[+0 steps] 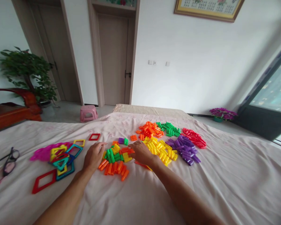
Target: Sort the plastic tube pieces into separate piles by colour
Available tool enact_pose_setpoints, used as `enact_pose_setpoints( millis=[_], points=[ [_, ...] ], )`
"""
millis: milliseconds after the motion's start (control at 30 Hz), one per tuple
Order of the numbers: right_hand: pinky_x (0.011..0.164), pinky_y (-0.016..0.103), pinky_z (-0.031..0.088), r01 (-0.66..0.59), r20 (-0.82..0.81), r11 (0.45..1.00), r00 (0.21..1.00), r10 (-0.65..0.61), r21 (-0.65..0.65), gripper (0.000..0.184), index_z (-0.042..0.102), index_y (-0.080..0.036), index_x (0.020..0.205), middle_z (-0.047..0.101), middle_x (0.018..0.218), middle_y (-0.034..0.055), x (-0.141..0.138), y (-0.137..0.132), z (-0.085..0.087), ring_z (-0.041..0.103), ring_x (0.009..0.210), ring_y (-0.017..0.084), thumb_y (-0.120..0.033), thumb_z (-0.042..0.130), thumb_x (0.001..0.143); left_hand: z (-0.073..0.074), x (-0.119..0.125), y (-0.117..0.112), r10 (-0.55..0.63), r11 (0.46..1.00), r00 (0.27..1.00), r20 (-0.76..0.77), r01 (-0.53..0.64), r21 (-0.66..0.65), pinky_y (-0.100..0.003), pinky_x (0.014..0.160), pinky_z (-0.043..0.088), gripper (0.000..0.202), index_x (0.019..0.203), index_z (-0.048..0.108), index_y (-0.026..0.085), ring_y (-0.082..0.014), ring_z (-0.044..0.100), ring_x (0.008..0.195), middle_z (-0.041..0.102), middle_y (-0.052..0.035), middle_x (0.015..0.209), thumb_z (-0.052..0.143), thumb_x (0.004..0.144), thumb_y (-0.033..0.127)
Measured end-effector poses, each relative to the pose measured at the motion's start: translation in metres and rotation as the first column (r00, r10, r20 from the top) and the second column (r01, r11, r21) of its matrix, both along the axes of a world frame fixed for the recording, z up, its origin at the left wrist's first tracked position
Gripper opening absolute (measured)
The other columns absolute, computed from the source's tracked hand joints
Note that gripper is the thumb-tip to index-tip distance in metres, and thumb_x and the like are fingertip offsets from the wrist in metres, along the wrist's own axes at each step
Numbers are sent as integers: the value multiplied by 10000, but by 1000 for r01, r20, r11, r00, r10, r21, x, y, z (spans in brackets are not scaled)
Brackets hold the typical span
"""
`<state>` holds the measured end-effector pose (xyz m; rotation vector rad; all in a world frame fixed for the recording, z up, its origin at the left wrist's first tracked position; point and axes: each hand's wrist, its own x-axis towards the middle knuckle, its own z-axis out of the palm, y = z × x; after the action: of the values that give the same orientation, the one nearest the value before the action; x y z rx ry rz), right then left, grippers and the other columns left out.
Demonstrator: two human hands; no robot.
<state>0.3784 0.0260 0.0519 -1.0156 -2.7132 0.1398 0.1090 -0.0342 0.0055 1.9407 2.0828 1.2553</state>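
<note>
My left hand [93, 155] rests at the left side of a mixed cluster of plastic building pieces, its fingers stretched forward and nothing visible in it. In that cluster lie green pieces [110, 155], orange pieces [114, 168] and yellow pieces [126, 157]. My right hand [141, 151] reaches in from the other side, fingers extended over the cluster's right edge; its fingertips are beside orange and yellow pieces. Right of it spreads a heap of yellow pieces [160, 149]. A short purple and green joined piece [123, 141] lies just beyond the cluster.
Farther out are heaps of orange pieces [151, 128], green pieces [170, 128], red pieces [194, 137] and purple pieces [184, 149]. Magnetic frame tiles [44, 181] and eyeglasses [10, 162] lie left on the cloth-covered surface [135, 200]. A pink stool [88, 113] stands behind.
</note>
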Motion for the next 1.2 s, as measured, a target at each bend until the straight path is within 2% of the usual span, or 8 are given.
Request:
enact_pose_setpoints(
  millis=[200, 300, 433, 600, 733, 867, 1033, 1200],
  points=[
    [778, 258, 438, 66, -320, 988, 941, -108, -140, 180, 677, -187, 992, 647, 974, 47, 7, 2, 1, 590, 867, 162, -223, 680, 816, 15, 23, -5, -107, 951, 979, -173, 151, 270, -400, 1016, 441, 246, 995, 685, 222, -221, 624, 1089, 721, -59, 1075, 469, 937, 324],
    [661, 233, 431, 38, -467, 948, 863, -191, -317, 78, 635, -167, 792, 608, 803, 1, 3, 4, -2, 556, 713, 128, -231, 678, 802, 22, 42, -9, -169, 948, 962, -213, 218, 233, -418, 1031, 418, 256, 1086, 676, 241, -232, 593, 1149, 708, -48, 1145, 520, 925, 364],
    [565, 214, 422, -190, -609, 806, 754, -246, -561, 136, 610, -168, 853, 578, 731, -29, -7, 3, -8, 531, 613, 108, -288, 658, 810, 24, 61, -11, -201, 968, 969, -144, 219, 120, -390, 953, 452, 332, 1097, 674, 220, -229, 629, 1049, 720, -64, 1100, 532, 910, 455],
    [526, 194, 311, -176, -561, 832, 807, -184, -526, 187, 568, -163, 738, 491, 646, -57, -6, 0, 0, 425, 587, 79, -300, 692, 771, 18, 69, -11, -204, 978, 979, -20, 205, 39, -339, 852, 481, 353, 891, 694, 197, -203, 645, 886, 723, -47, 889, 479, 926, 475],
    [515, 198, 243, -54, -445, 890, 879, -173, -452, 206, 531, -161, 678, 434, 621, -66, 14, 10, 13, 376, 594, 73, -263, 698, 741, 14, 66, -11, -168, 986, 978, 119, 164, 42, -320, 822, 502, 380, 956, 689, 193, -198, 659, 878, 724, -52, 901, 447, 934, 486],
    [508, 205, 221, 19, -404, 880, 884, -237, -475, 194, 485, -164, 646, 393, 611, -70, 34, 21, 19, 350, 579, 69, -212, 651, 734, 14, 64, -9, -149, 988, 983, 105, 143, 60, -345, 844, 509, 375, 956, 691, 188, -215, 664, 888, 726, -69, 911, 476, 914, 493],
    [524, 202, 260, -86, -446, 862, 878, -172, -500, 110, 534, -162, 696, 422, 645, -65, 33, 18, 20, 375, 591, 72, -203, 615, 758, 20, 74, -14, -215, 972, 976, -43, 218, 90, -453, 1057, 399, 321, 1103, 675, 245, -239, 641, 1041, 725, -63, 1081, 551, 890, 452],
    [531, 197, 284, -205, -421, 863, 907, -9, -461, 138, 582, -164, 720, 467, 647, -63, 16, 2, 19, 417, 599, 77, -259, 659, 783, 17, 79, -15, -205, 974, 979, 7, 203, 99, -474, 1122, 346, 362, 1125, 671, 244, -238, 636, 1068, 729, -51, 1077, 542, 891, 488]
  ],
)
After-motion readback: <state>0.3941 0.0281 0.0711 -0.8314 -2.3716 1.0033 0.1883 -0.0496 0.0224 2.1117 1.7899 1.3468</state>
